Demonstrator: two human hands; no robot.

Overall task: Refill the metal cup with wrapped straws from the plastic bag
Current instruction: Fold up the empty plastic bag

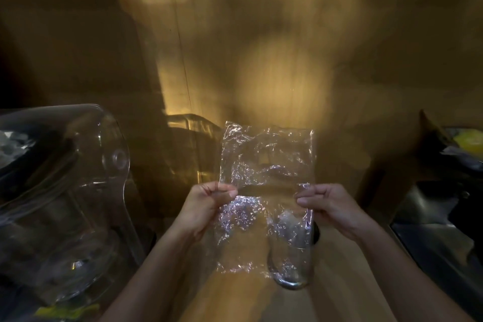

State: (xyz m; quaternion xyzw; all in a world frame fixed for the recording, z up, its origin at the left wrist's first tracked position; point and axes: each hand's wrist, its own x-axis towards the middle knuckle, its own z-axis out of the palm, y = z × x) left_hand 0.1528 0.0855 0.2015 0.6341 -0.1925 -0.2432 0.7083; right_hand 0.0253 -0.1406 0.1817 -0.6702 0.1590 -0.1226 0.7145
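Note:
A clear, crinkled plastic bag is held up flat in front of me, stretched between both hands. My left hand pinches its left edge and my right hand pinches its right edge at mid height. The bag looks empty; I see no straws in it. Behind and below the bag, partly seen through the plastic, stands the shiny metal cup on the wooden counter. What the cup holds is hidden by the bag and by glare.
A large clear plastic dome or container fills the left side. A dark metal sink or tray lies at the right, with a box holding something yellow behind it. A wooden wall rises ahead.

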